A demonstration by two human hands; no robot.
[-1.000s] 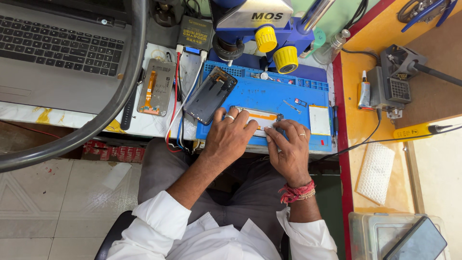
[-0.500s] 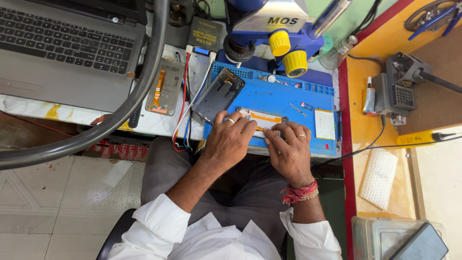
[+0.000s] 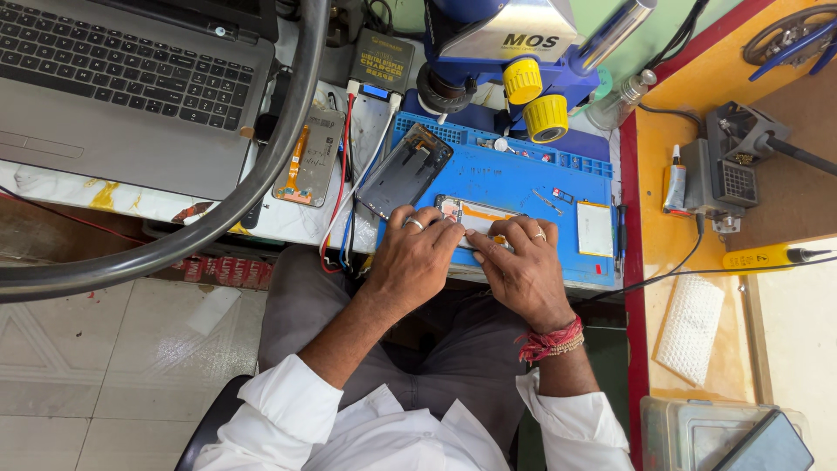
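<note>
I see the grey open laptop at the far left, then the blue rubber repair mat under the blue microscope with yellow knobs. On the mat's near edge lies the opened white-and-orange phone body; my left hand and right hand press fingertips on it, pinching its edges. A slip could knock the loose dark phone frame beside it, or scatter small screws.

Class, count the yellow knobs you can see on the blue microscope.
2: one yellow knob higher on the blue microscope, another just below and right of it. Others may be hidden behind.
</note>
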